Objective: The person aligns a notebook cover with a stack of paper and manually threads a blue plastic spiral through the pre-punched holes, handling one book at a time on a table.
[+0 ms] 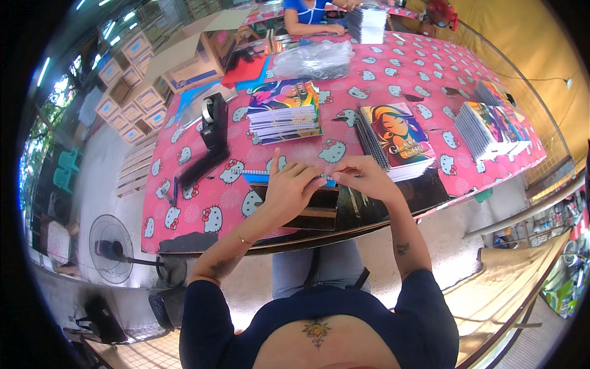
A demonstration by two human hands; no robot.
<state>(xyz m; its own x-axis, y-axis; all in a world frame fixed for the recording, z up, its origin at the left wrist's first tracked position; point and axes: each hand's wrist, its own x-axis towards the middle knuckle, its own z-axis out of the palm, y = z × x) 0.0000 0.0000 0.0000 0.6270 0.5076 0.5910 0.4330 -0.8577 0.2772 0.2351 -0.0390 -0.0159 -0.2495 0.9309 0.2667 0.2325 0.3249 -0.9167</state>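
Close to the table's front edge lies a blue spiral-bound notebook [257, 178], its pale coil along the far side. My left hand [289, 189] bends over this bound edge, thumb and fingers closed on it, one finger stretched outward. Right beside it, my right hand [364, 174] pinches thumb and fingertips together at the coil's right end. Whatever sits in that pinch is too small to make out. Both hands nearly touch, and they cover most of the notebook. A dark board [356, 212] lies beneath them.
Colourful notebooks are stacked beyond my hands [286, 123], at right [396, 138] and far right [491, 132]. A black tape dispenser [214, 123] stands left, near pens [174, 192]. Clear plastic [313, 60] and a carton [200, 55] lie farther back; another person [313, 18] sits across.
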